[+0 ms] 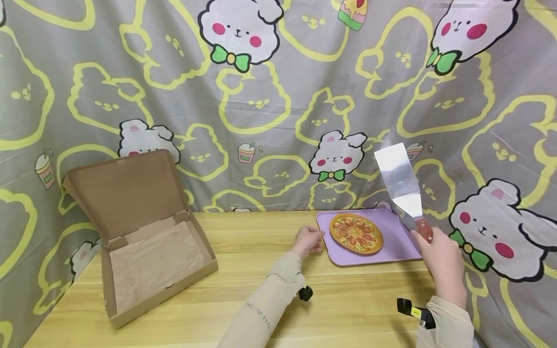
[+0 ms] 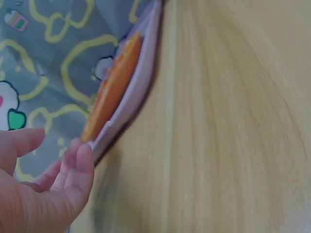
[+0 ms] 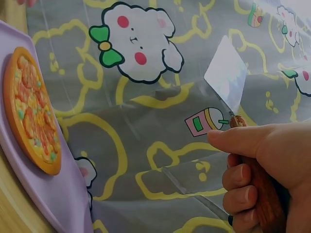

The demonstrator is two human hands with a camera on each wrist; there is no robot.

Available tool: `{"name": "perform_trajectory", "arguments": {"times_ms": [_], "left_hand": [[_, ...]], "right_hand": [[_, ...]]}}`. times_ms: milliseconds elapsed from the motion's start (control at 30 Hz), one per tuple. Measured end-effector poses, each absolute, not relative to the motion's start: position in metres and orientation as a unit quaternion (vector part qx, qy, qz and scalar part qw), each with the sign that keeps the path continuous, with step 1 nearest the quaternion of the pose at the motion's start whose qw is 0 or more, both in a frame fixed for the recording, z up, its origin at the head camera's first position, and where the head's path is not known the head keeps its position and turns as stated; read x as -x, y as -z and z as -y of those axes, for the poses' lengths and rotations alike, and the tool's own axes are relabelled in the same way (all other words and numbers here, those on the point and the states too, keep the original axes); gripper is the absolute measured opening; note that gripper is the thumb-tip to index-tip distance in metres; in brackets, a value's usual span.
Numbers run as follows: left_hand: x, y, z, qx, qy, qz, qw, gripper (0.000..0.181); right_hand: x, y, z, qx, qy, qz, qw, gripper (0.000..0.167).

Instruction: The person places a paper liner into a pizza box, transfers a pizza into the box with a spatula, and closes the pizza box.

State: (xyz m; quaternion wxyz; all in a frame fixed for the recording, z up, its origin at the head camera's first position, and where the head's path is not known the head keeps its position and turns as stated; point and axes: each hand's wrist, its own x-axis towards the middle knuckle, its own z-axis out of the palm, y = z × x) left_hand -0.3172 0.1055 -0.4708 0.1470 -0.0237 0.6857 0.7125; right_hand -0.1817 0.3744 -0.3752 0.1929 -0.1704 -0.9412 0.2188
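A small pizza with an orange-brown crust lies on the left part of a lilac tray. At the tray's left edge is the left hand, thumb apart and fingers slightly bent; its fingertips meet the tray edge, holding nothing. The right hand, over the tray's right side, grips the brown wooden handle of a metal spatula, blade raised. Below the blade, a thin grey strip shows; I cannot tell what it is.
An open cardboard box stands at the left of the wooden table, its lid raised and brown paper inside. A grey patterned curtain hangs behind the table and along its sides.
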Motion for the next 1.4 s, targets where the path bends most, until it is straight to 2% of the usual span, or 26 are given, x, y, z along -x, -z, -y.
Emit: {"name": "perform_trajectory", "arguments": {"times_ms": [233,433,767,1033,1400], "left_hand": [[0.317,0.477,-0.119,0.040,-0.673,-0.724,0.149,0.010],[0.321,0.483,-0.128,0.058,-0.656,-0.737,0.150,0.018],[0.325,0.489,-0.137,0.055,-0.581,-0.806,0.097,0.019],[0.333,0.491,-0.132,0.069,-0.599,-0.787,0.128,0.019],[0.340,0.485,-0.112,0.068,-0.575,-0.804,0.136,0.018]], "right_hand": [[0.182,0.376,-0.373,0.170,-0.223,0.943,0.179,0.048],[0.180,0.374,-0.375,0.173,-0.220,0.942,0.188,0.048],[0.178,0.373,-0.379,0.186,-0.211,0.942,0.184,0.046],[0.179,0.375,-0.381,0.189,-0.207,0.946,0.165,0.045],[0.176,0.371,-0.382,0.164,-0.204,0.956,0.132,0.047]]}}
